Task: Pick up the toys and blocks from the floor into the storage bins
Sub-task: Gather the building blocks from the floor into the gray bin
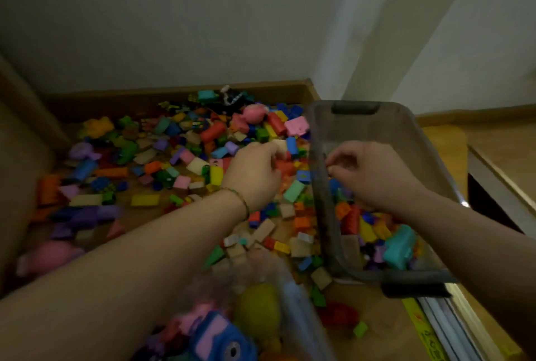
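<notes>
Many colourful blocks and toys (179, 163) lie scattered over the wooden floor. My left hand (255, 170) reaches into the pile, its fingers curled down around blocks (285, 167) beside the bin. A clear storage bin (320, 201) with dark handles stands on the right and is partly filled with blocks and a teal toy (398, 244). My right hand (371, 173) hovers over the inside of this bin, fingers curled close to its left wall. Motion blur hides what those fingers hold.
A second clear bin (293, 299) at the bottom holds a blue toy camera (220, 340) and a yellow toy (258, 311). The wall and wooden skirting (179, 93) close off the back. A step edge (493, 186) and yellow strip (423, 328) lie right.
</notes>
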